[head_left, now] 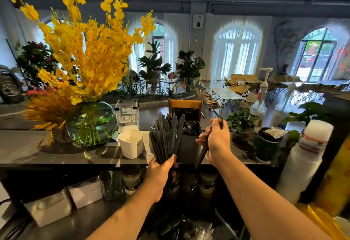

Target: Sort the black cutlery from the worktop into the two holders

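Observation:
My left hand (161,171) grips a thick bundle of black cutlery (166,137) by the lower ends, its tops fanning upward in front of the raised counter. My right hand (216,141) holds a few black cutlery pieces (203,152), one slanting down-left below the hand and thin tips (220,120) sticking up above the fingers. Just left of that hand stands a dark metal holder (189,145) with black utensils inside. A white holder (131,143) sits on the counter to the left of the bundle, and I see nothing in it. More black cutlery (180,228) lies on the lower worktop.
A green glass vase (91,124) with yellow flowers stands at the left. A clear acrylic box (127,115) is behind the white holder. At the right are a small pot plant (239,126), a dark paper cup (266,145), syrup pump bottles (259,105) and stacked cups (305,160). Tissue boxes (56,205) sit on the lower shelf.

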The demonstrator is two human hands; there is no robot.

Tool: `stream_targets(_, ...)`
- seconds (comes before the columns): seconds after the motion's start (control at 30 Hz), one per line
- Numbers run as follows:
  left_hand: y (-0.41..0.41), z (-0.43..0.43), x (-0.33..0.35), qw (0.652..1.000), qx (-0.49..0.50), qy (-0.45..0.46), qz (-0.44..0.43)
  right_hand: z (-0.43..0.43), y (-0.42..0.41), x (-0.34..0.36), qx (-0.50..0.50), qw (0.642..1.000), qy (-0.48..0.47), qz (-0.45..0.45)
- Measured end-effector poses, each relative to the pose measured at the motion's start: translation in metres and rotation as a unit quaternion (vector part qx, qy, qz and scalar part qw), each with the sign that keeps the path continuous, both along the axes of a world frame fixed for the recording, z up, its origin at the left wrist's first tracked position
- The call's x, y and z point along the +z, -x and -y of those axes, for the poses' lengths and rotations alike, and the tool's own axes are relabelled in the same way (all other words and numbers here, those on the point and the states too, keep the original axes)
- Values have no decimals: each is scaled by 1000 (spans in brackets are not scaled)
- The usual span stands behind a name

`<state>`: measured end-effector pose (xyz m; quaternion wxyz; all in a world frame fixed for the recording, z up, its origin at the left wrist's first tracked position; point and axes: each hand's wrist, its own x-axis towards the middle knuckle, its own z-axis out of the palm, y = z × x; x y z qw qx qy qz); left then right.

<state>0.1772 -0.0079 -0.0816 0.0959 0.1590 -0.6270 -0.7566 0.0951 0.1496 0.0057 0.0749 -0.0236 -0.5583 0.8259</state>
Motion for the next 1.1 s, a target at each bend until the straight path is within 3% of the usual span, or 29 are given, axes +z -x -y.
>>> stream_targets(0.13, 7, 5, 1, 1000, -20, 14, 6, -2, 25, 28, -33, 999, -36, -18)
stream_targets(0.33, 25, 9, 5, 998, -35, 35, 27, 11, 58, 62, -79, 991, 95, -49)
stream_targets(0.43, 41, 12, 4, 999, -34, 26, 30, 23, 79, 63, -82, 989, 104, -69)
stream_targets(0.63, 54, 15, 3, 992, -111, 3, 51, 41, 127, 24, -76, 994, 16, -75)
stream_targets(0.8, 62, 13, 4, 988, -150, -31, 32, 41, 152, -19, -26, 991, -123, -36)
stream_targets(0.93, 66, 15, 1, 988, -133, -66, 43, 39, 155, -15, 48, 981, -178, -62)
stream_targets(1.1, 62, 21, 7, 981, -161, -97, 41, 35, 138, -15, 30, 964, -252, -78)
